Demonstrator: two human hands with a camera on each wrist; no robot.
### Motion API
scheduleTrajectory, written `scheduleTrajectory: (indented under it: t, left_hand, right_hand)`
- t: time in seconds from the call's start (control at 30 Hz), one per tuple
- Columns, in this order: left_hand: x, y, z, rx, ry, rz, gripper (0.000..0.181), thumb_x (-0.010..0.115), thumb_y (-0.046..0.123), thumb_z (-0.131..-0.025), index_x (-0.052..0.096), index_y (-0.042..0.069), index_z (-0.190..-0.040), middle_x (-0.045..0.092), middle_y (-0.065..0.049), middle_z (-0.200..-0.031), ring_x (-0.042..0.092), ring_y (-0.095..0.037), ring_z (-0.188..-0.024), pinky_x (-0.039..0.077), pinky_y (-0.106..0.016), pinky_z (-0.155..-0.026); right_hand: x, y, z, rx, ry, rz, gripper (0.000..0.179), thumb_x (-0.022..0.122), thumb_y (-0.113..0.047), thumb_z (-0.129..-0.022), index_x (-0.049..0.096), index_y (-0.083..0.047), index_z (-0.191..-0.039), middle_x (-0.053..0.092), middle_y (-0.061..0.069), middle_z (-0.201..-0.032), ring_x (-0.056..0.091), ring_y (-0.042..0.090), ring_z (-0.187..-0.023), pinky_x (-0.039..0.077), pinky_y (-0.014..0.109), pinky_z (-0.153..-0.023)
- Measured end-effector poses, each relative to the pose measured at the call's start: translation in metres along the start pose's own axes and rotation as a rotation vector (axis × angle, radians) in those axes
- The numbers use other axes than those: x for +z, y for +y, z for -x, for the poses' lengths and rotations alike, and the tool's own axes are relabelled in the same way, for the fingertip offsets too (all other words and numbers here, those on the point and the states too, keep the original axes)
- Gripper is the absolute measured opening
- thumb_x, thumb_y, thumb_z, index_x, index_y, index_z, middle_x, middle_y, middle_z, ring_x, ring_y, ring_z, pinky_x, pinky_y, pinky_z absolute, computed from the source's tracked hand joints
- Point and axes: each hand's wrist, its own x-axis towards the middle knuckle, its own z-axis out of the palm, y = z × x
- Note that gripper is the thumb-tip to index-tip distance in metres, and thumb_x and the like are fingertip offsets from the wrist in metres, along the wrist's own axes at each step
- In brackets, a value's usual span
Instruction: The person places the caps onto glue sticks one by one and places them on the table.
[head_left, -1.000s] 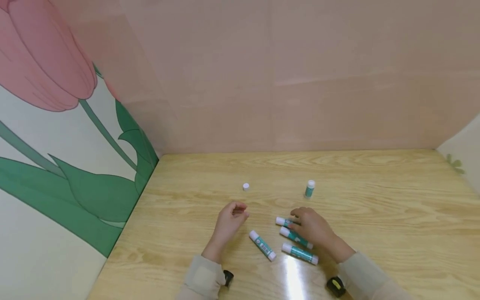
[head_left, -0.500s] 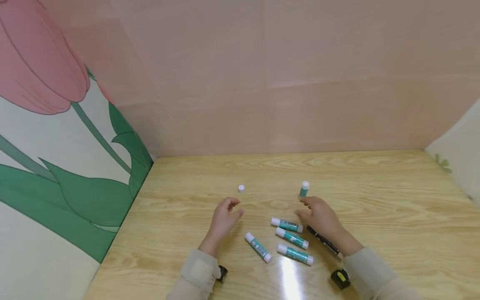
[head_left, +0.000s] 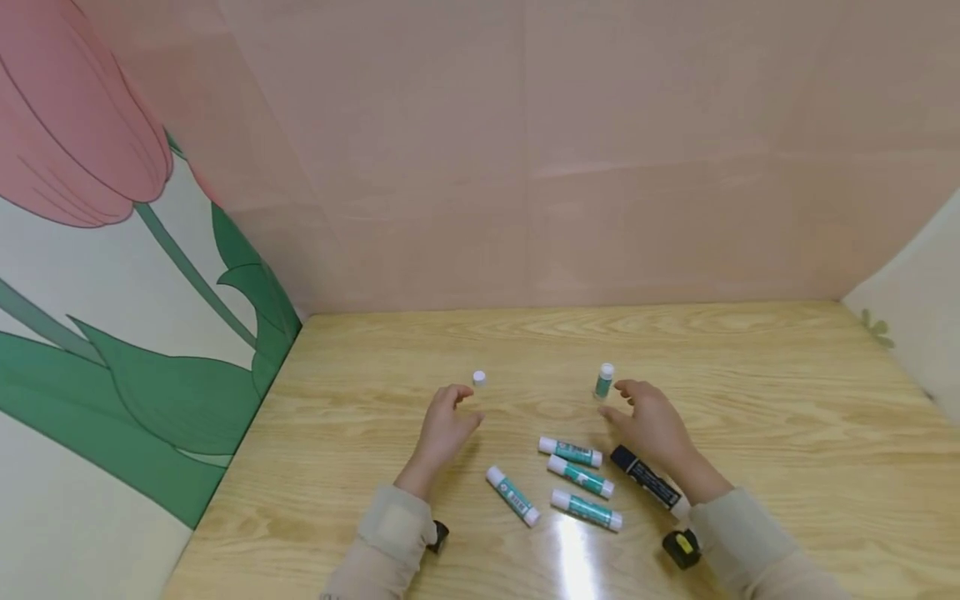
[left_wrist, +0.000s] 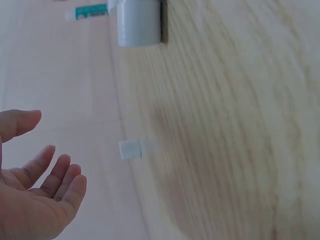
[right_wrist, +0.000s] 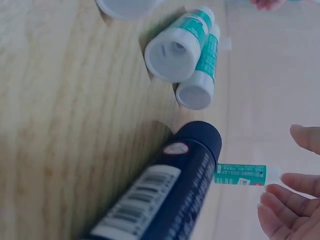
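Observation:
My right hand [head_left: 654,425] hovers with thumb and fingers spread just beside an upright green glue stick [head_left: 603,383] with a white cap. In the right wrist view its fingertips overlap the top of that glue stick [right_wrist: 242,175], and nothing is in the grasp. Close to a small white cap [head_left: 479,378] standing on the table, my left hand [head_left: 444,425] is held with fingers apart and holds nothing. The left wrist view shows this cap [left_wrist: 130,149] beyond the fingers. Below my right hand lies a thick dark tube [head_left: 647,478] with a white barcode label.
Several green-and-white glue sticks lie on the wooden table [head_left: 360,358]: one glue stick [head_left: 513,496] slants alone at the left, and others, such as the glue stick [head_left: 587,510], lie grouped between the arms. A pink wall covering [head_left: 525,167] rises behind the table.
My right hand has moved from over the lying glue sticks up to the upright one, uncovering the dark tube. My left hand has shifted slightly forward toward the white cap, fingers spreading more.

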Motion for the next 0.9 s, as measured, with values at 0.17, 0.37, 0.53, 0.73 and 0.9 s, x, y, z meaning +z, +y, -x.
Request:
scheduleTrajectory:
  t: [0.17, 0.37, 0.53, 0.73, 0.9]
  left_hand:
    - [-0.001, 0.002, -0.005, 0.000, -0.011, -0.024, 0.034, 0.064, 0.011, -0.076, 0.052, -0.001, -0.106, 0.048, -0.013, -0.104, 0.044, -0.029, -0.100, 0.037, -0.040, -0.082]
    - [0.000, 0.000, -0.011, 0.013, -0.023, -0.044, 0.036, 0.065, 0.009, -0.076, 0.051, 0.000, -0.108, 0.048, -0.012, -0.106, 0.043, -0.027, -0.100, 0.038, -0.038, -0.084]
    - [0.000, -0.003, -0.014, 0.014, -0.031, -0.053, 0.037, 0.065, 0.009, -0.075, 0.051, -0.001, -0.108, 0.047, -0.013, -0.107, 0.043, -0.027, -0.101, 0.037, -0.039, -0.084]
    - [0.001, -0.006, -0.020, -0.025, -0.055, -0.053, 0.038, 0.064, 0.009, -0.076, 0.050, -0.001, -0.110, 0.046, -0.015, -0.108, 0.042, -0.030, -0.103, 0.037, -0.039, -0.085]
    - [0.003, -0.010, -0.026, -0.047, -0.068, -0.052, 0.037, 0.063, 0.007, -0.077, 0.049, -0.001, -0.110, 0.044, -0.016, -0.110, 0.041, -0.030, -0.104, 0.037, -0.039, -0.085]
  right_hand:
    - [-0.007, 0.000, -0.003, 0.004, 0.006, 0.007, 0.054, 0.058, -0.030, -0.082, 0.044, 0.012, -0.113, 0.050, 0.029, -0.101, 0.051, 0.039, -0.086, 0.043, 0.047, -0.067]
    - [-0.011, 0.000, -0.010, 0.042, -0.018, 0.007, 0.056, 0.058, -0.029, -0.082, 0.041, 0.013, -0.116, 0.049, 0.030, -0.103, 0.049, 0.041, -0.089, 0.043, 0.048, -0.069]
    - [-0.011, -0.001, -0.015, 0.065, -0.043, -0.003, 0.062, 0.057, -0.035, -0.081, 0.039, 0.013, -0.117, 0.048, 0.031, -0.104, 0.049, 0.041, -0.090, 0.043, 0.048, -0.070]
    - [-0.009, 0.000, -0.020, 0.072, -0.060, -0.030, 0.064, 0.057, -0.037, -0.081, 0.038, 0.012, -0.119, 0.046, 0.032, -0.108, 0.048, 0.042, -0.092, 0.042, 0.049, -0.071]
    - [-0.008, 0.000, -0.024, 0.075, -0.071, -0.031, 0.068, 0.056, -0.041, -0.081, 0.037, 0.012, -0.119, 0.046, 0.032, -0.108, 0.047, 0.042, -0.093, 0.042, 0.048, -0.070]
